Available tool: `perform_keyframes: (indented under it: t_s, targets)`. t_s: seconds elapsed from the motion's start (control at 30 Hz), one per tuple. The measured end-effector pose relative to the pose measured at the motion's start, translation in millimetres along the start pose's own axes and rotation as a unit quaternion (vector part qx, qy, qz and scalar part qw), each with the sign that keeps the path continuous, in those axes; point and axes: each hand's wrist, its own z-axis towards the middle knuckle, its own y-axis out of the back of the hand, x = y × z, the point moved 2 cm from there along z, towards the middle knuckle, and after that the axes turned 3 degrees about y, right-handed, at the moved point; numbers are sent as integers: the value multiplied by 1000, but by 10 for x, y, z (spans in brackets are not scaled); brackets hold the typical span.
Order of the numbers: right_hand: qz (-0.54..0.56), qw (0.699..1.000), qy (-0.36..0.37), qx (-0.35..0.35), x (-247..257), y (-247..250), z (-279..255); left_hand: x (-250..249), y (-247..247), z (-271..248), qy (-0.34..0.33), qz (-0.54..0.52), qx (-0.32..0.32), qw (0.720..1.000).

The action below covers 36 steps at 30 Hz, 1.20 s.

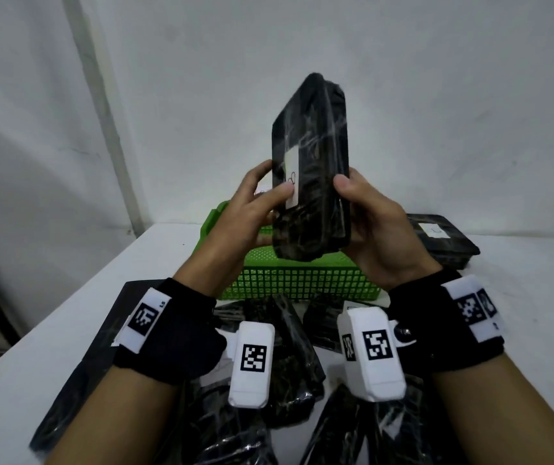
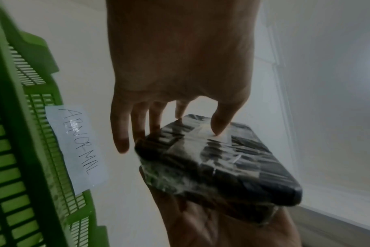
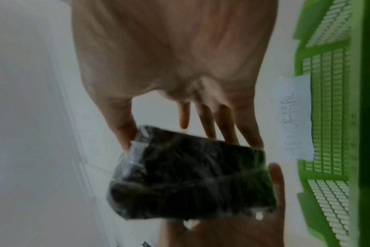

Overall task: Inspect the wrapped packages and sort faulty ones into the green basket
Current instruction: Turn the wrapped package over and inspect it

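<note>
A black package wrapped in clear film [image 1: 314, 169] stands upright in the air above the green basket [image 1: 295, 280]. My left hand [image 1: 262, 199] grips its left edge, with the thumb lying on its white label [image 1: 291, 177]. My right hand [image 1: 366, 209] grips the right edge, thumb on the front. The left wrist view shows the package [image 2: 217, 160] pinched between my thumb and fingers. Film wrinkles across the package [image 3: 190, 180] in the right wrist view. The basket [image 2: 21, 150] carries a paper tag reading ABNORMAL [image 2: 78, 143].
Several more black wrapped packages [image 1: 285, 364] lie on the white table [image 1: 17, 380] below my wrists. Another labelled package [image 1: 439, 239] sits at the right beyond the basket. A white wall rises close behind the table.
</note>
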Motion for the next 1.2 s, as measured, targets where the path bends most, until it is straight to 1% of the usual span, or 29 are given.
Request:
perform_keyframes:
  t_s: [0.07, 0.13, 0.2, 0.3, 0.37, 0.47, 0.5, 0.53, 0.57, 0.6, 0.63, 0.67, 0.7, 0.73, 0.77, 0.83, 0.87, 0.9, 0.93, 1.0, 1.07, 1.13, 1.2]
  targets:
    - [-23, 1000, 1, -5, 20, 16, 8, 15, 41, 12, 1, -14, -36, 999]
    - [-70, 997, 27, -29, 61, 64, 20, -5, 82, 2, -15, -18, -70, 997]
    - [-110, 992, 41, -35, 93, 94, 19, -15, 96, 0, -33, -5, -75, 997]
    - [-140, 986, 51, -78, 68, 138, 29, -1, 78, -10, -54, 42, -75, 995]
    - [-160, 981, 63, -94, 34, 130, 26, 24, 73, -12, -62, 77, -84, 992]
    - [-181, 977, 66, -95, -8, 147, 39, 27, 75, -27, -82, 136, -98, 983]
    - [-204, 971, 73, -97, -7, 160, 41, 21, 74, -32, -93, 154, -102, 978]
    - [-251, 958, 90, -103, 7, 175, 41, 10, 73, -33, -104, 177, -108, 973]
    - [-312, 937, 109, -113, 25, 192, 39, -17, 62, -46, -111, 208, -113, 965]
    - [-376, 909, 129, -126, 50, 195, 24, -38, 48, -54, -114, 231, -109, 960]
    - [-427, 881, 147, -139, 83, 186, 2, -53, 28, -58, -114, 225, -88, 964]
    - [-452, 866, 160, -142, 116, 171, -19, -68, -4, -67, -107, 182, -53, 976]
    - [-453, 866, 167, -127, 144, 171, -24, -79, -37, -83, -96, 121, -16, 988]
    - [-434, 881, 164, -93, 160, 175, -21, -77, -46, -93, -90, 66, 11, 994]
    - [-400, 903, 148, -49, 172, 185, -20, -76, -38, -90, -88, 33, 25, 995]
    - [-301, 950, 81, 22, 188, 211, -23, -62, -3, -73, -87, 20, 46, 995]
    - [-244, 968, 46, 36, 198, 225, -19, -63, 7, -58, -83, 21, 58, 995]
    - [-195, 980, 26, 37, 193, 232, -14, -63, 7, -55, -77, 20, 70, 994]
    - [-162, 986, 33, 25, 188, 224, -7, -65, -4, -55, -73, 16, 75, 994]
    - [-141, 986, 87, -17, 170, 187, 13, -66, -45, -53, -82, 29, 49, 995]
    - [-159, 977, 130, -55, 130, 168, 19, -50, -92, -70, -103, 49, 22, 993]
    - [-196, 966, 151, -78, 93, 169, 10, -8, -121, -75, -108, 58, 15, 992]
    - [-242, 952, 164, -93, 59, 177, 1, 28, -139, -83, -99, 61, 9, 993]
